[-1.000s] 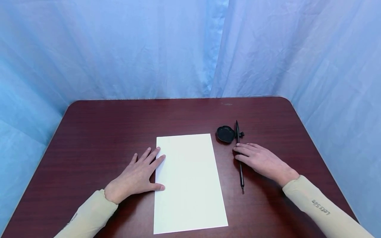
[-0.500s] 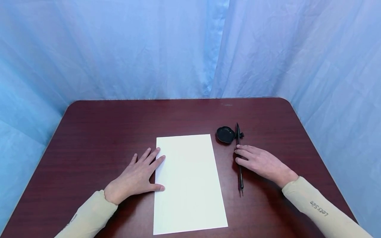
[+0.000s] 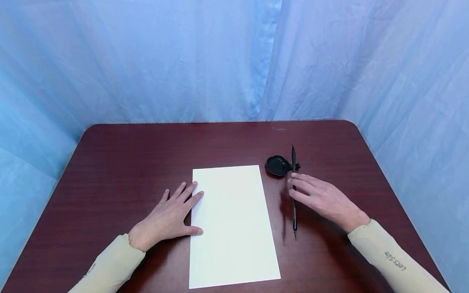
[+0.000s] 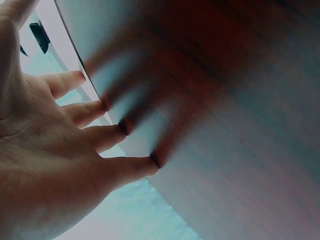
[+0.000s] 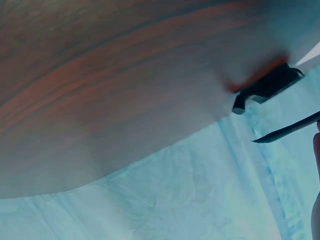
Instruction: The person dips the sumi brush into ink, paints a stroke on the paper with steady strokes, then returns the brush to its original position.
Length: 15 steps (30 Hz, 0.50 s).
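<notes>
left hand (image 3: 165, 221): fingers spread, tips resting on the left edge of the paper (image 3: 234, 226). right hand (image 3: 324, 199), well apart from it: fingers pinching the brush (image 3: 294, 215), held above the table (image 3: 146, 150) near the dish (image 3: 277, 166). status, as judged: paper laid, brush in hand. paper bears no visible marks; brushwork appears not yet started. dish contents: cannot be told.
</notes>
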Each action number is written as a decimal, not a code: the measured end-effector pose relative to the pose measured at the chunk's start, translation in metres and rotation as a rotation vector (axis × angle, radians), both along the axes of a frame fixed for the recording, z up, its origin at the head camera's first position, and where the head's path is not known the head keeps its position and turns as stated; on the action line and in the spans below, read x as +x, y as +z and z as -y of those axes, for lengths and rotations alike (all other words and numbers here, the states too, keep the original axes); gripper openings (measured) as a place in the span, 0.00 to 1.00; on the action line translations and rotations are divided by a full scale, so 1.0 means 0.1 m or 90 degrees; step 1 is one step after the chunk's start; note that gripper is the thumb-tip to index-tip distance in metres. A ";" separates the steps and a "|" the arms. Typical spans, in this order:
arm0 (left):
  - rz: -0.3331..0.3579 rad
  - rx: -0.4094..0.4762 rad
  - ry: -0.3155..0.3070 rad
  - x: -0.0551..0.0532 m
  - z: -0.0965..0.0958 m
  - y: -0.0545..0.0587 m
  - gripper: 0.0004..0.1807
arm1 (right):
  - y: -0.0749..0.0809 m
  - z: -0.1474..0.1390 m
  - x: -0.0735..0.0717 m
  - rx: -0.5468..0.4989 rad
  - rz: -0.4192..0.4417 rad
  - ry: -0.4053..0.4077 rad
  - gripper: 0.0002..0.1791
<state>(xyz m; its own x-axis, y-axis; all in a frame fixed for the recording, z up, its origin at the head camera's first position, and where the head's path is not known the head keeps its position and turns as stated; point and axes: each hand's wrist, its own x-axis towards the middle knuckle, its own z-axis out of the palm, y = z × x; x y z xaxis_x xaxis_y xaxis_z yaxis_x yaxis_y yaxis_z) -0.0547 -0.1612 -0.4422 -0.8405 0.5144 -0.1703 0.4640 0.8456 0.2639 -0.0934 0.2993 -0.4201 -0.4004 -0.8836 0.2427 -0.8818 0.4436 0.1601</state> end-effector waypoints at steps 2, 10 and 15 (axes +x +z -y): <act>0.001 -0.001 0.001 0.00 0.00 0.00 0.56 | 0.02 0.01 0.01 -0.009 -0.002 -0.002 0.36; -0.008 0.001 -0.001 -0.01 0.01 0.00 0.56 | 0.09 0.12 0.02 -0.099 -0.035 0.005 0.21; -0.009 0.002 -0.002 -0.01 0.00 -0.01 0.56 | 0.12 0.17 0.04 -0.165 -0.051 -0.004 0.24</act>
